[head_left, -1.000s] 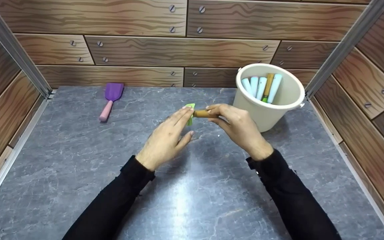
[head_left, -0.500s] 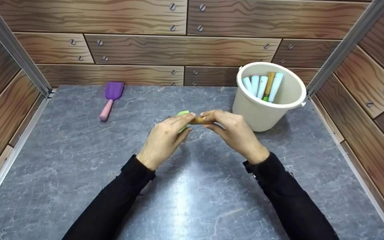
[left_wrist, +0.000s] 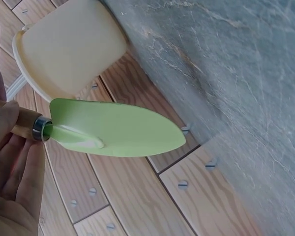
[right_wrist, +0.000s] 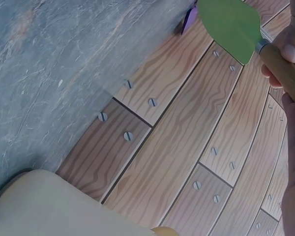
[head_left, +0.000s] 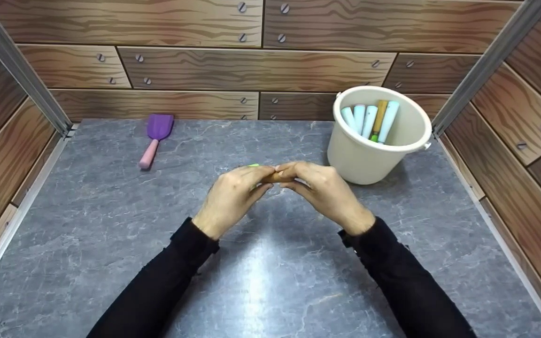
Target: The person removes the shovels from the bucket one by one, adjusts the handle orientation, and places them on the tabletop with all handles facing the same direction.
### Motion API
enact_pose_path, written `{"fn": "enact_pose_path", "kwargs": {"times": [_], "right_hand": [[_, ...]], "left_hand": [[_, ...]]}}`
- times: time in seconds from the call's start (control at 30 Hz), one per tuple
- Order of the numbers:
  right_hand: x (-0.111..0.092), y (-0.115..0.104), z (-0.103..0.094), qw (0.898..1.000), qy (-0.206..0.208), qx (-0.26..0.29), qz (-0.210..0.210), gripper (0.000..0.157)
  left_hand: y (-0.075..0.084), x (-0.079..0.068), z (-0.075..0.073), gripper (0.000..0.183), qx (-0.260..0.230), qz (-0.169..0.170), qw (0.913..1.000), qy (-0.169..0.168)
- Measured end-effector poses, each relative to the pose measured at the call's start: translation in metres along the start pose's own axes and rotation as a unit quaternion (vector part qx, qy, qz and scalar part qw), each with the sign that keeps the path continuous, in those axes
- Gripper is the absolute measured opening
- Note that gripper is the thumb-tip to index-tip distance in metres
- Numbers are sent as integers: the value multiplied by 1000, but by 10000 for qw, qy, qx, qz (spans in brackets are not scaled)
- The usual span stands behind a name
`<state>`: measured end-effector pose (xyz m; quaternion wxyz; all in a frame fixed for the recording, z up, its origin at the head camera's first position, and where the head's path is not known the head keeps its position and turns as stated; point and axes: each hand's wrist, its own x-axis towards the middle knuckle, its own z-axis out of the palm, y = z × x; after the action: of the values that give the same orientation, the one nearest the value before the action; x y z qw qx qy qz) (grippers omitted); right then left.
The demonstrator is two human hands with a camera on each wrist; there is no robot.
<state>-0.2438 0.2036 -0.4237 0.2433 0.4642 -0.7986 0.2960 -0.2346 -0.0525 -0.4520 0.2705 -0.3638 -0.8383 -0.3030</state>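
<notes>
Between both hands is a garden trowel (left_wrist: 120, 128) with a light green blade, a metal collar and a brown wooden handle (head_left: 278, 177). My left hand (head_left: 233, 199) pinches the handle close behind the collar, thumb on one side and fingers on the other. My right hand (head_left: 324, 193) holds the handle's end, fingertips meeting those of the left. From above, the left hand hides most of the blade, which points left; the left wrist view shows it in full. The trowel is held up above the grey marbled table (head_left: 111, 225).
A cream bucket (head_left: 359, 162) stands at the back right, with several light blue handles (head_left: 369, 121) and a brown handle (head_left: 380, 117) sticking up inside. At the back left lies a small purple shovel with a pink handle (head_left: 149, 154). Wood-patterned walls (head_left: 181, 70) enclose the table.
The left hand's fingers, straighter at the blade before, have closed around the handle near the collar. My right hand has come left and nearer the body, and the trowel has shifted left with it.
</notes>
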Motion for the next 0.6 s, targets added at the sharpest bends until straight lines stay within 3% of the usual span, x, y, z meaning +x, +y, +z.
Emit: {"fn": "enact_pose_path", "kwargs": {"times": [0.27, 0.6], "right_hand": [[1, -3, -2, 10000, -35, -34, -46, 23], [0, -2, -10, 9991, -129, -389, -102, 42]], "left_hand": [[-1, 1, -1, 29, -26, 127, 9999, -75], [-5, 1, -3, 31, 122, 183, 9997, -75]]}}
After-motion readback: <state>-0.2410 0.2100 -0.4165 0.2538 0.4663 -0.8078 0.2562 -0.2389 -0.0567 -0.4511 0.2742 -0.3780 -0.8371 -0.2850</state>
